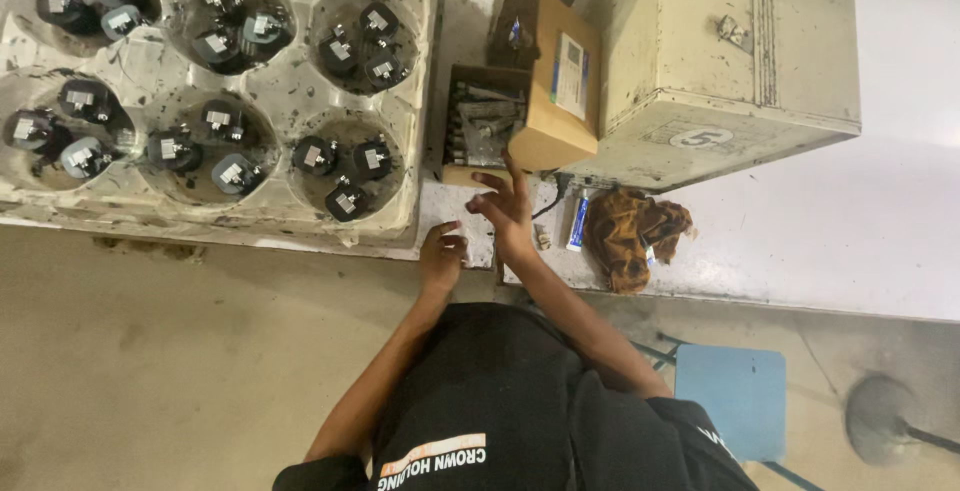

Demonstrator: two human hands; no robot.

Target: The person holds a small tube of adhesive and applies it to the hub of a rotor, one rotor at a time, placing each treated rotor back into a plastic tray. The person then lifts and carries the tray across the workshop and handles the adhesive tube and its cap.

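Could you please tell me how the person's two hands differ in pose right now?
The left hand is curled with fingers bent, at the table's edge beside the moulded tray; the right hand is open with fingers spread, reaching further towards the small cardboard box. Neither hand visibly holds anything.

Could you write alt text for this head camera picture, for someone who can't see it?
Seen from above, a person's right hand reaches toward an open cardboard box of metal parts, while the left hand rests curled on the table edge. A moulded tray of small black parts lies left, a rag right.
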